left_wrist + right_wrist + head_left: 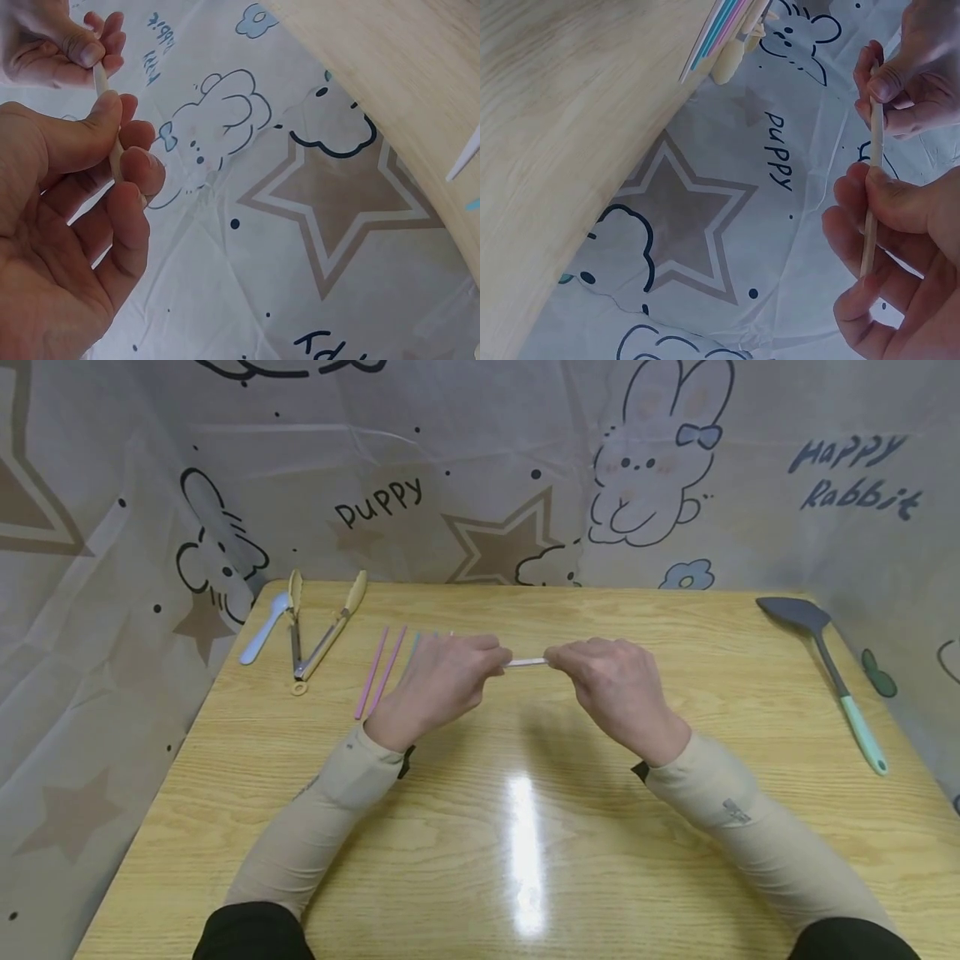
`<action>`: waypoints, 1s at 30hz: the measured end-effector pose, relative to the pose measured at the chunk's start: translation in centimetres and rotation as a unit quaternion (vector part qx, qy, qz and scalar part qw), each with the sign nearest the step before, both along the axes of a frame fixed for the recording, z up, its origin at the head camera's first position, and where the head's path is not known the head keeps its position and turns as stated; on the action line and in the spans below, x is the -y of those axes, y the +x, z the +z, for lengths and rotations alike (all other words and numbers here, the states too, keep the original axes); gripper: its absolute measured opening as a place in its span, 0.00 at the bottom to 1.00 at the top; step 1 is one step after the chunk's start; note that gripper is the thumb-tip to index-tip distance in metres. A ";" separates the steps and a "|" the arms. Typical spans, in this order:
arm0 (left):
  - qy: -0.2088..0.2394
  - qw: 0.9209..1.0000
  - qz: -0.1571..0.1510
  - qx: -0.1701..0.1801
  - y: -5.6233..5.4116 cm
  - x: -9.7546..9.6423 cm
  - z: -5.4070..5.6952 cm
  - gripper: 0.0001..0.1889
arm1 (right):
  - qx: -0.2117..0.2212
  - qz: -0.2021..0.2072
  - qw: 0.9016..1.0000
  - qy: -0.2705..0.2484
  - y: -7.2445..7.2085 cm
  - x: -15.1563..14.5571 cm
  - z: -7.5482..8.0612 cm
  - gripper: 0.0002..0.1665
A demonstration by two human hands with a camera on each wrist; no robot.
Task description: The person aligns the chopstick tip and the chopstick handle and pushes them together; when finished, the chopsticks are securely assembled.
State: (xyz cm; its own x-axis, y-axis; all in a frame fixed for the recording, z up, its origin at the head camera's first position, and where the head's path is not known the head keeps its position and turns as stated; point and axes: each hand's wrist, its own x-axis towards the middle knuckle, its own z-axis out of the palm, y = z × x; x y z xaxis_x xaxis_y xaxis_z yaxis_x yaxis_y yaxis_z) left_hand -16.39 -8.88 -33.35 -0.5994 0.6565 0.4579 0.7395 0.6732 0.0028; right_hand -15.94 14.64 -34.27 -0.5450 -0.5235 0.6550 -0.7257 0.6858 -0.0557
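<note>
A thin white straw is held level above the table, stretching between my two hands. My left hand pinches its left end between thumb and fingers; my right hand pinches the other end. Between them a short length of the straw shows in the head view. In the left wrist view, the straw runs from the right hand down into my left fingers. The right wrist view shows the straw reaching along the right palm, with the left hand at its far end.
Two pink straws lie left of my left hand, which partly covers other straws, blue and white. Farther left are spread tongs and a light blue spoon. A grey turner with a mint handle lies at the right edge.
</note>
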 end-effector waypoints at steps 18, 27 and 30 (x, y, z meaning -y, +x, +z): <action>-0.023 0.999 -0.001 0.037 0.0 0.4 0.3 0.04 | 0.000 0.042 0.999 -0.013 -0.7 0.1 -0.7 0.04; -0.060 0.989 0.019 0.136 0.4 -0.1 1.4 0.09 | 0.023 0.072 0.995 0.066 -1.1 0.4 -0.1 0.10; -0.046 0.987 0.015 0.152 0.3 -0.5 1.5 0.09 | 0.018 0.082 0.992 0.093 -1.3 0.6 0.3 0.13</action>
State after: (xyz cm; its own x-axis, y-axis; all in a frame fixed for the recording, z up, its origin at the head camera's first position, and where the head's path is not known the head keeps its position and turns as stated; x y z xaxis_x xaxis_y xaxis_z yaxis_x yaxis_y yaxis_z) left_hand -16.08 -8.39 -31.86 -0.7203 0.6665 0.1924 0.6931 0.7029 0.1598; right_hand -17.21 14.02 -33.98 -0.4642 -0.7164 0.5209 -0.8280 0.5599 0.0321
